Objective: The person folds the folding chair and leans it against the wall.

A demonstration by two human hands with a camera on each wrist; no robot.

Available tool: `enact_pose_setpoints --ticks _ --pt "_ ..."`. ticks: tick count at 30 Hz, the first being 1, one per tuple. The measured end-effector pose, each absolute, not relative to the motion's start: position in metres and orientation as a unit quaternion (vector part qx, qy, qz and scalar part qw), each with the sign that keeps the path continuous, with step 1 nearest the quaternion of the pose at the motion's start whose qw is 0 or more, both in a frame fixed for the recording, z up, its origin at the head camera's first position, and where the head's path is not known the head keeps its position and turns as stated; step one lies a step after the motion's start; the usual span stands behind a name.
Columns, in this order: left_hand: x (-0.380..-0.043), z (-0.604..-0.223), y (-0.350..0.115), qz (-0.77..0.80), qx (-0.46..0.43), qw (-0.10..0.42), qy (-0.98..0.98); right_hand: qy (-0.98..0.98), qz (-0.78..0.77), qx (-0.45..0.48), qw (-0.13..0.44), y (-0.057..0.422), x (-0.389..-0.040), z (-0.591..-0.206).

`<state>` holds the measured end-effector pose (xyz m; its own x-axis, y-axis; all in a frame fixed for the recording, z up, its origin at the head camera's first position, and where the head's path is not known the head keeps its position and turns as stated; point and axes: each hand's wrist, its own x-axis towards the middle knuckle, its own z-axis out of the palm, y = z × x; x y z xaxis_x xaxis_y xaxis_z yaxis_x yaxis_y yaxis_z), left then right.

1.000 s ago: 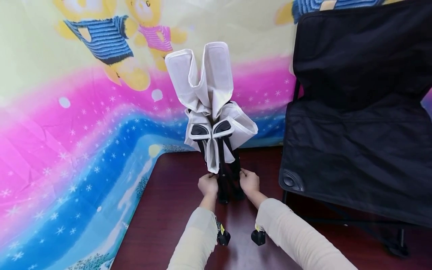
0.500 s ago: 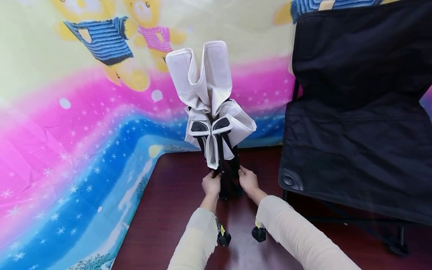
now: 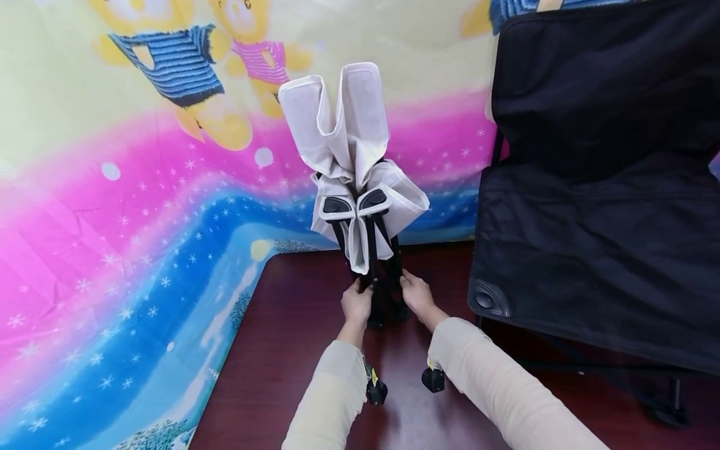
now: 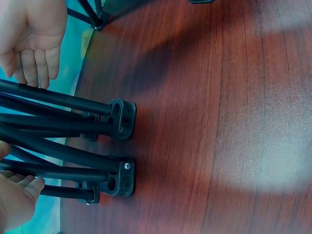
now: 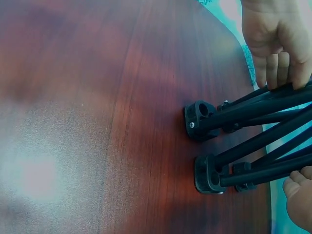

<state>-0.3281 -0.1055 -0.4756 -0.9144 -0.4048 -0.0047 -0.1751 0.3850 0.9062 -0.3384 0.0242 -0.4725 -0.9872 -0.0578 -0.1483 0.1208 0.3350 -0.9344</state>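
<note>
A white-fabric folding chair (image 3: 362,137) stands collapsed near the wall, its cloth bunched up on black legs (image 3: 371,250). In the left wrist view, black plastic feet (image 4: 124,119) close off the legs and sit on the reddish-brown surface. My left hand (image 3: 357,303) holds a leg low on the left side, thumb and fingers about the tube. On the opposite side my right hand (image 3: 417,294) presses the legs; the left wrist view has its fingers fairly straight against a tube. Part of the right hand's grip is hidden in the head view.
An unfolded black chair (image 3: 596,250) stands close on the right. Behind is a wall sheet (image 3: 140,187) printed with bears and snowflakes. Dark reddish wood-look surface (image 3: 270,375) lies beneath. A black camera unit (image 3: 433,379) hangs at the right wrist.
The left hand has shifted right and slightly upward in view, closer to the right hand. The white chair's legs and feet have moved a little up in view, away from me.
</note>
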Motion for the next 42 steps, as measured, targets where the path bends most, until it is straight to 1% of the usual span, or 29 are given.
enact_pose_setpoints --ticks 7,17,28,33,35,38,42 --pt "-0.334 -0.473 -0.108 -0.487 0.148 0.103 -0.855 0.809 -0.582 0.016 0.082 0.023 -0.343 -0.473" --pt "-0.338 -0.473 -0.118 -0.516 0.124 0.045 -0.846 0.818 -0.57 -0.001 0.079 0.022 -0.351 -0.472" --pt "-0.344 -0.474 -0.12 -0.493 0.111 0.042 -0.862 0.833 -0.548 -0.007 0.073 0.023 -0.358 -0.474" --pt "-0.349 -0.476 -0.119 -0.488 0.118 0.036 -0.864 0.834 -0.548 -0.006 0.066 0.022 -0.36 -0.475" --pt "-0.355 -0.484 -0.121 -0.483 0.114 0.04 -0.867 0.834 -0.549 -0.005 0.064 0.022 -0.36 -0.476" --pt "-0.385 -0.534 -0.133 -0.457 0.086 0.08 -0.882 0.834 -0.548 -0.007 0.062 0.021 -0.361 -0.477" --pt "-0.433 -0.607 -0.153 -0.437 0.076 0.09 -0.892 0.831 -0.553 -0.006 0.062 0.02 -0.362 -0.479"
